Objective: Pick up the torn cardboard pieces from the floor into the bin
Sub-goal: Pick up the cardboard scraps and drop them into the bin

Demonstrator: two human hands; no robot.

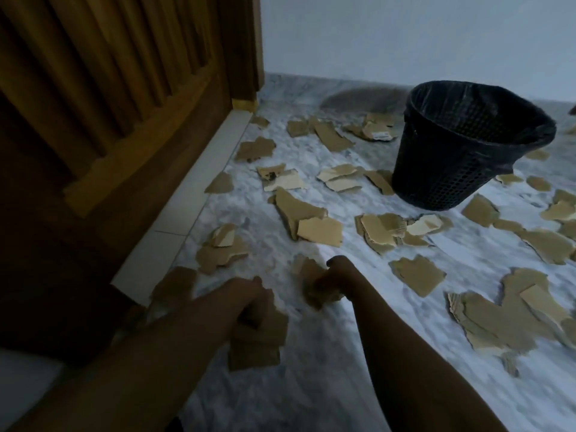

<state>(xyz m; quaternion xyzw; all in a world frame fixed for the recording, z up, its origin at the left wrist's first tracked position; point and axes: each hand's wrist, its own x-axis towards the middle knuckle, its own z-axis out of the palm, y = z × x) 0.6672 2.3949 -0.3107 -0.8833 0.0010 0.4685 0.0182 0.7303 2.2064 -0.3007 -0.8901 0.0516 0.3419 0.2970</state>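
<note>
Head camera looked down over a pale marbled floor (327, 353) littered with torn cardboard pieces (318, 226), tan on one face and lighter on the other. Both bare forearms reached forward and down in dim light. The left hand (246, 299) was curled closed around a small stack of brown cardboard scraps (258, 341), which hung below the fist close to the floor. The right hand (335, 275) was also closed, its fingers bent around a crumpled brown piece (314, 288) that touched or nearly touched the floor; the blur made it hard to tell which. A black mesh bin (461, 151), lined with a dark bag, stood upright well ahead and to the right of the hands, near the pale wall (405, 35). Loose pieces lay all around it: beside its base, behind it toward the wall, and spread across the right side of the floor. One piece behind the bin carried a white label (381, 135). Along the left ran a dark wooden slatted panel (109, 88) above a light strip (193, 179) at floor level, with more scraps lying just beside that strip.
</note>
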